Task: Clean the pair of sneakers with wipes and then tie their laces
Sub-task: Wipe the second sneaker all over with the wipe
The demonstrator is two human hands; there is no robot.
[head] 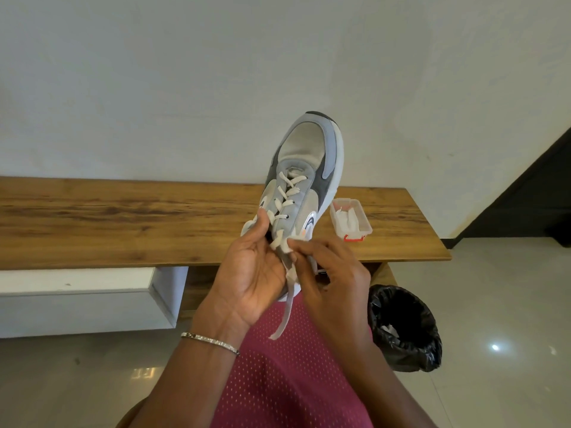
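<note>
**Lacing under way, knot not yet tied**

Your right hand [333, 270] has its fingertips [297, 246] pinched narrow on the lace [285, 310] at the top eyelets. Just beside them, your left hand [256, 270] grips the sneaker [309, 143] at the collar, with the thumb pressing on the crossings. One loose lace end hangs down over your lap.

You hold the sneaker off the bench [123, 217], toe up and away, in front of the bench's right half. The box [350, 222] of wipes sits near the bench's right end. The bin [404, 329] stands on the floor below that corner.

By my reading you are at the tying step on this shoe. The next move calls for both free ends in hand, drawn even, then crossed.

I cannot find the second lace end. Your hands cover the heel, so I cannot tell whether it rests on your lap. The other sneaker is not in view.
</note>
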